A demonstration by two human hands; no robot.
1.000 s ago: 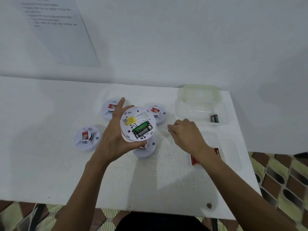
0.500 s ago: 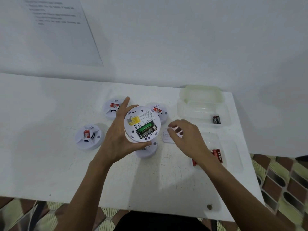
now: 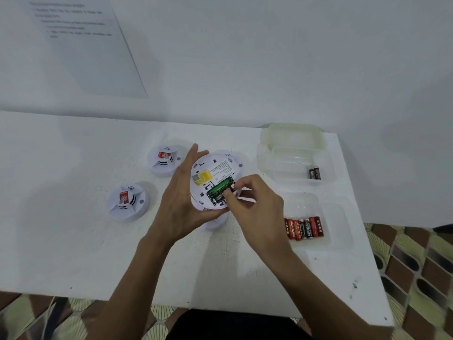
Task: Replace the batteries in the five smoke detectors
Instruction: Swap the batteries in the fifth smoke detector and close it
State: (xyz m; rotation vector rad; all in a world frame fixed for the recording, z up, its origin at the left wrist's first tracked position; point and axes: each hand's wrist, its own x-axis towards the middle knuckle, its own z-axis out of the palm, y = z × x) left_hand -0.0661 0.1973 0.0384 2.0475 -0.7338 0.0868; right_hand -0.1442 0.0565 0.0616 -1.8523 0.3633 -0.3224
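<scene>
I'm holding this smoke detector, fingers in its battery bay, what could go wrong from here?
The left hand alone grips the open detector above another detector; the right hand working at its bay could knock it loose. The near tub and far tub both hold batteries, so old and new might mix.

Both bare forearms reach in over the desk's (image 3: 73,241) near edge. The left hand (image 3: 181,204) cups a smoke detector (image 3: 213,173), fingers pointing up, thumb underneath. The right hand (image 3: 255,204) curls beside it, fingertips (image 3: 229,193) pinched at its open back.
</scene>
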